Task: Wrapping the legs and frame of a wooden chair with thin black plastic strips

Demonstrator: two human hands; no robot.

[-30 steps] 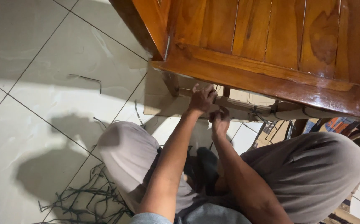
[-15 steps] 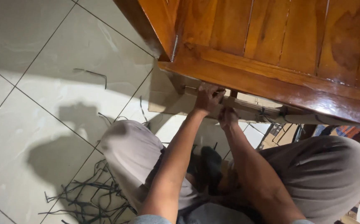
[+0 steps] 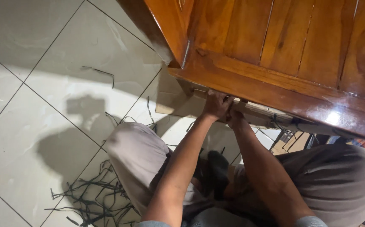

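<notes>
A pale rail (image 3: 258, 115), running rightward under the wooden frame (image 3: 275, 90), is being clamped by the left hand (image 3: 217, 105) and right hand (image 3: 234, 119).

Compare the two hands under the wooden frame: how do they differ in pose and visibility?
The left hand shows its whole back, fingers curled onto the pale slat under the wooden frame; the right hand is mostly hidden behind it, only knuckles showing. The left hand sits higher, nearer the frame's edge; the right hand lower. Both reach under the frame, touching each other.
</notes>
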